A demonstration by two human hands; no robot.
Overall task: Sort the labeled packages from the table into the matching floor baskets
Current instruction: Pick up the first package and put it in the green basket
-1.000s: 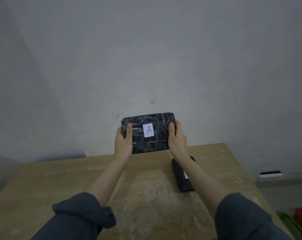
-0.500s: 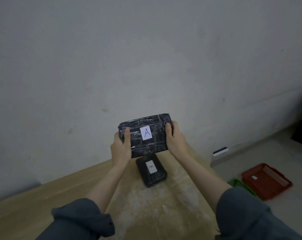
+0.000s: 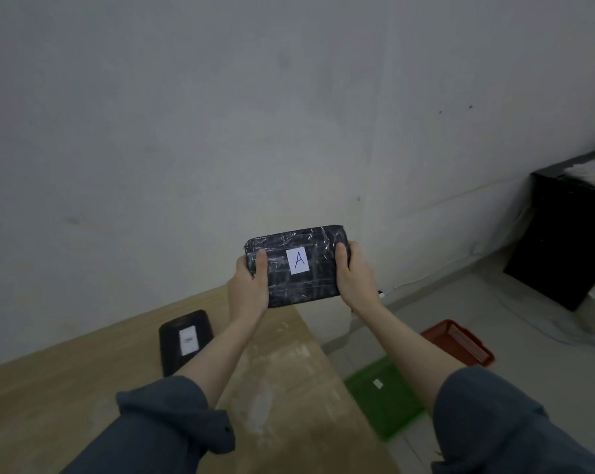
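Note:
A black plastic-wrapped package (image 3: 297, 265) with a white label marked "A" is held up in front of the wall, above the table's far right corner. My left hand (image 3: 250, 285) grips its left end and my right hand (image 3: 354, 277) grips its right end. A second black package (image 3: 185, 340) with a white label lies flat on the wooden table (image 3: 67, 388); its letter is too blurred to read. On the floor to the right sit a green basket (image 3: 384, 398) with a small white tag and a red basket (image 3: 460, 343) beyond it.
The table's right edge runs just left of the green basket. A black cabinet (image 3: 562, 241) with papers on top stands by the wall at the far right. Cables trail over the grey floor near it.
The view has swung to the right, with the package "A" still in both hands. The second package now lies at the left, and the green and red baskets show more fully.

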